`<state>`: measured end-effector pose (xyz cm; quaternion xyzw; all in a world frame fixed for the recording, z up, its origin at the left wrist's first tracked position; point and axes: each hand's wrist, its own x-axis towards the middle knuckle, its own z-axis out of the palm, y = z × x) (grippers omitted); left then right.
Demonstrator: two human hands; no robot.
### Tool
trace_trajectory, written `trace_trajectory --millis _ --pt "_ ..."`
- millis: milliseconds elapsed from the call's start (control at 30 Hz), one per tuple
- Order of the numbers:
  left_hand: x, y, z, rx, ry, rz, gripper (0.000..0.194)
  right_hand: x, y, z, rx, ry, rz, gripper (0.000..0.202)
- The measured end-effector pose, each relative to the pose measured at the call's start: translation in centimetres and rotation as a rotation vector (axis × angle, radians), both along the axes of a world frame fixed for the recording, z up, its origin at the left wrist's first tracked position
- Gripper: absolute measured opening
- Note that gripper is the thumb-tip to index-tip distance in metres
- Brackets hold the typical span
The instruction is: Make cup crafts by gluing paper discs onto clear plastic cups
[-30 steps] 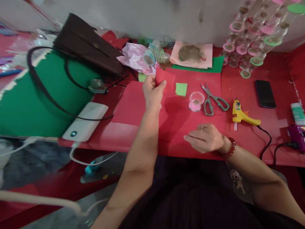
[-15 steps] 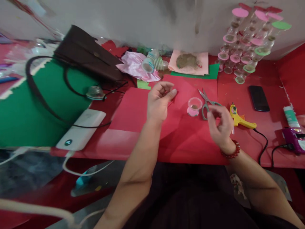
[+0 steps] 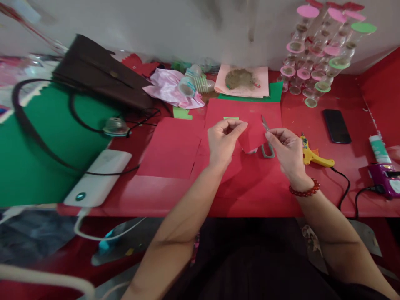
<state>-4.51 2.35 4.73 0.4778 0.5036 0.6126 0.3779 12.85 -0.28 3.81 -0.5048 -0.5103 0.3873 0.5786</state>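
A small piece of red paper [image 3: 252,137] is stretched between my two hands above the table. My left hand [image 3: 222,141] pinches its left edge between thumb and fingertips. On the other side, my right hand [image 3: 286,151], with a beaded bracelet at the wrist, is closed on the paper's right edge. Scissors with grey handles [image 3: 268,151] lie just behind, partly covered by the paper and my right hand. The clear plastic cup piece is almost wholly hidden behind the paper. Larger red sheets [image 3: 170,146] lie flat to the left of my left hand.
A yellow glue gun [image 3: 317,158] and a phone [image 3: 337,126] lie to the right. Hourglass-like plastic pieces [image 3: 308,74] stand against the wall. Sand [image 3: 240,79] rests on pink paper at the back. A dark bag [image 3: 100,68] and white power bank [image 3: 98,179] are at left.
Both hands have come together, and the red paper now spans them, covering the cup piece. My right hand has closed on the paper's edge. The view has shifted slightly.
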Motion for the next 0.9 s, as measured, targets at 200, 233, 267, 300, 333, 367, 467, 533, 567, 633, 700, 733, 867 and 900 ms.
trace_trajectory --millis 200,233,267,300,333,367,467,533,567,633,700,733,867,900 --pt "-0.1 1.1 -0.7 -0.035 0.108 0.024 0.010 0.0 1.5 -1.0 -0.014 -0.003 -0.033 0.014" --pt "-0.2 1.2 -0.9 -0.041 0.125 0.023 0.009 0.0 1.6 -1.2 -0.016 -0.008 -0.040 0.014" --pt "-0.2 1.3 -1.0 -0.046 0.138 0.020 0.009 0.0 1.7 -1.3 -0.016 -0.018 -0.048 0.013" --pt "-0.2 1.4 -1.3 -0.052 0.149 0.017 0.009 0.0 1.7 -1.5 -0.016 -0.033 -0.055 0.013" --pt "-0.3 1.5 -1.5 -0.056 0.159 0.015 0.009 0.0 1.7 -1.6 -0.016 -0.050 -0.059 0.012" --pt "-0.3 1.6 -1.8 -0.059 0.169 0.016 0.009 0.0 1.7 -1.7 -0.013 -0.070 -0.061 0.012" --pt "-0.6 2.0 -2.6 -0.046 0.210 0.021 0.008 0.0 1.6 -1.8 -0.001 -0.145 -0.043 0.012" --pt "-1.0 2.1 -2.7 -0.003 0.243 0.035 0.008 0.1 1.5 -1.9 0.021 -0.191 -0.034 0.013" --pt "-1.4 2.1 -2.5 0.031 0.272 0.047 0.006 0.1 1.4 -1.9 0.041 -0.213 -0.044 0.013" --pt "-2.0 1.8 -1.9 0.126 0.371 0.079 0.013 0.3 1.3 -1.8 0.102 -0.263 -0.105 0.014" --pt "-2.5 1.3 -1.0 0.242 0.524 0.063 0.029 0.7 1.2 -1.7 0.176 -0.317 -0.192 0.015" --pt "-2.6 0.9 -0.5 0.303 0.612 0.014 0.036 0.9 1.1 -1.6 0.211 -0.340 -0.228 0.017" --pt "-1.9 -0.6 0.0 0.484 0.962 -0.352 0.067 1.8 0.9 -1.3 0.281 -0.369 -0.282 0.025" --pt "-1.6 -0.9 -0.2 0.500 1.033 -0.426 0.073 1.9 0.8 -1.2 0.283 -0.366 -0.286 0.027"
